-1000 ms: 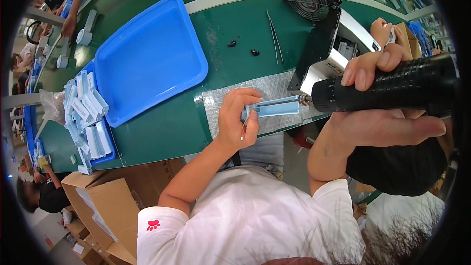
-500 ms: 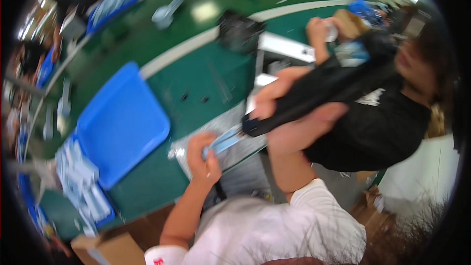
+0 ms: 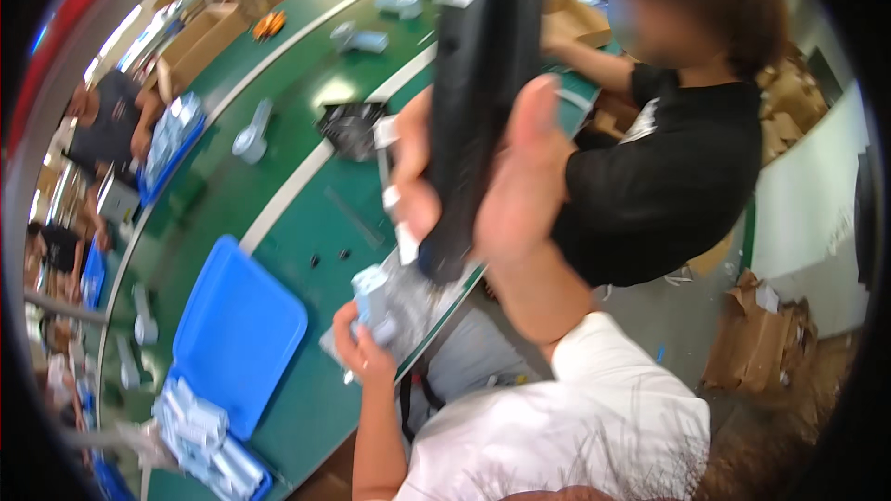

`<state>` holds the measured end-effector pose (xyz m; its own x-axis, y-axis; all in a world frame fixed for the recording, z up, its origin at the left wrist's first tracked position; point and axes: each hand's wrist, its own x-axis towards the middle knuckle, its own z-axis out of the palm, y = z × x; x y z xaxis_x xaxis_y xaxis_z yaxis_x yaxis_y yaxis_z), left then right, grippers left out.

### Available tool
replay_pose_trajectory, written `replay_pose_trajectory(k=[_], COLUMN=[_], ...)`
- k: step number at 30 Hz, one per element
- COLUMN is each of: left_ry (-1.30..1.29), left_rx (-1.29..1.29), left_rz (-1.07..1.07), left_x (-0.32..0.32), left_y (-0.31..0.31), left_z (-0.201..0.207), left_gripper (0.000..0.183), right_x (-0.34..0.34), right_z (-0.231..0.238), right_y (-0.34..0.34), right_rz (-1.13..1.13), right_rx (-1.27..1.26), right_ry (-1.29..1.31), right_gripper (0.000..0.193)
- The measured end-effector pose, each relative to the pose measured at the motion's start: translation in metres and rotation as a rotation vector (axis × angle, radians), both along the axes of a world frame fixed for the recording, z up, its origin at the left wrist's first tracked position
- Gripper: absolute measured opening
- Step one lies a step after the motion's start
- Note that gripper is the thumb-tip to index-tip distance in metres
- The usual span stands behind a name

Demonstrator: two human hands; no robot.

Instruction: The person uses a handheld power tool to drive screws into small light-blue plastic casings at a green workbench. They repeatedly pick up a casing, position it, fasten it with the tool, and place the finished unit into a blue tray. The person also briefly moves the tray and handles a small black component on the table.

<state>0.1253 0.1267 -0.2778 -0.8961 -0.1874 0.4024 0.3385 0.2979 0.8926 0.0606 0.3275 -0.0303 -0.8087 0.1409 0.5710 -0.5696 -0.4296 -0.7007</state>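
Pale-blue part (image 3: 370, 289) right of the tray (image 3: 243, 315) seems light, stiff; my left hand (image 3: 368, 353) grips its near end. My right hand (image 3: 522, 193) clasps a heavy-looking black tool (image 3: 478, 83).

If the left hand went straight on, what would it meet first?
Beyond the light blue part it holds, the left hand would probably reach the tweezers on the green bench first; depth is unclear, so it may pass above.

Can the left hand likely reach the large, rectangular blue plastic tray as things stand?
Probably yes: nothing visible stands between the left hand and the blue plastic tray, though that hand holds a pale blue plastic part.
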Motion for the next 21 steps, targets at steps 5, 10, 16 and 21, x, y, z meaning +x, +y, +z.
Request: replay_pose_trajectory(k=[5,10,16,21], left_ry=[0.023,-0.129,-0.22,-0.039], left_rx=[-0.02,0.112,0.359,0.26], left_rz=[-0.09,-0.033,0.033,0.046], left_x=[0.0,0.0,-0.013,-0.036], left_y=[-0.002,0.002,-0.002,-0.016], left_z=[0.005,0.017,0.034,0.033], left_gripper=[0.026,0.026,0.026,0.029], right_x=[-0.035,-0.054,-0.045,-0.019], right_z=[-0.026,-0.041,-0.049,-0.053], right_y=[0.016,0.017,0.012,0.015], right_rz=[-0.326,-0.49,-0.64,-0.226], right_rx=[0.039,0.196,0.333,0.119], right_ry=[0.353,0.506,0.42,0.267], right_gripper=[0.069,0.082,0.068,0.071])
